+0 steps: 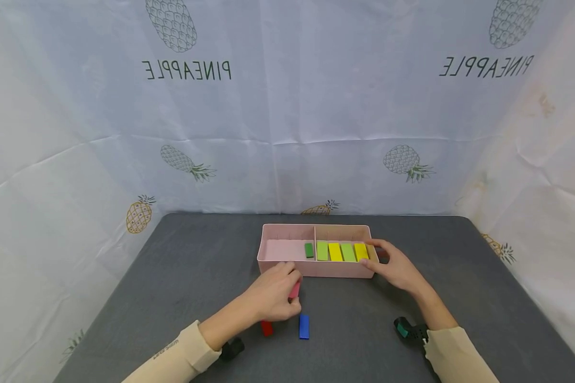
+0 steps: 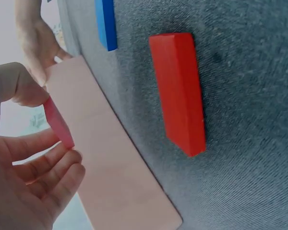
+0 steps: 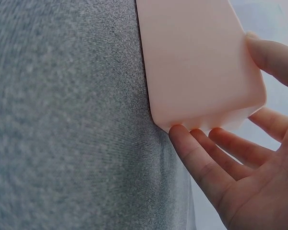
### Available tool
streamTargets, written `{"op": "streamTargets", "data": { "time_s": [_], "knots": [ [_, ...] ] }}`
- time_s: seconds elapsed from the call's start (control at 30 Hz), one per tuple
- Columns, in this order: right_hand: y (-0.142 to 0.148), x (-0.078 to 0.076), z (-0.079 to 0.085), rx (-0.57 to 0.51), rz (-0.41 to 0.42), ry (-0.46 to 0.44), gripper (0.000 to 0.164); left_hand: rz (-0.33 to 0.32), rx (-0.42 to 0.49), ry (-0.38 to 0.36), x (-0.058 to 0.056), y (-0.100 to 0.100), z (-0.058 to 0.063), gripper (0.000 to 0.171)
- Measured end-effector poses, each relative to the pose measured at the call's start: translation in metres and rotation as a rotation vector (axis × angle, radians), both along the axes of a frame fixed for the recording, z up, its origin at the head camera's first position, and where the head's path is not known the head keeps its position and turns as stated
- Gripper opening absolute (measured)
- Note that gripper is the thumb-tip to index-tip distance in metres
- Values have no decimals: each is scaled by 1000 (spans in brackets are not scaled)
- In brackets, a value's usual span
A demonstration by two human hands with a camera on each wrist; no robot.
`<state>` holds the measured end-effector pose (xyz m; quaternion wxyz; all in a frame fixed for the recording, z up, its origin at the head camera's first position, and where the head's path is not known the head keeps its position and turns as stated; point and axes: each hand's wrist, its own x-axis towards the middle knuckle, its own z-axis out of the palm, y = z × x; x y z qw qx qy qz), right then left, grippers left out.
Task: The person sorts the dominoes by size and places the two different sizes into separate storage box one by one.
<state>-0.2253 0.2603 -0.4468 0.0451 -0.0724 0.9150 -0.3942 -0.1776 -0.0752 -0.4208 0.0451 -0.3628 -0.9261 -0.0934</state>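
My left hand (image 1: 274, 292) pinches a small pink block (image 1: 294, 290) between thumb and fingers, just in front of a pink two-compartment box (image 1: 282, 268). In the left wrist view the block (image 2: 58, 123) stands out against the box's front wall. My right hand (image 1: 396, 264) grips the box's right end. Its thumb is at the rim and its other fingers (image 3: 201, 163) lie against the end wall. A dark green block (image 1: 309, 250) sits beside the divider in the left compartment. Yellow blocks (image 1: 335, 252) and light green blocks (image 1: 347, 252) line the right compartment.
A red block (image 2: 177, 91) lies on the dark grey table (image 1: 359, 340), partly hidden by the left hand in the head view. To its right lies a blue block (image 1: 304, 326). Behind the table hangs a white curtain (image 1: 287, 175) with pineapple prints.
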Motion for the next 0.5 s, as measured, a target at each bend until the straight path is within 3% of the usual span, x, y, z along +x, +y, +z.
{"op": "streamTargets", "data": {
  "time_s": [0.5],
  "knots": [
    [1, -2, -1, 0, -2, -9, 77, 17, 70, 44, -9, 0, 14, 28]
  ]
}}
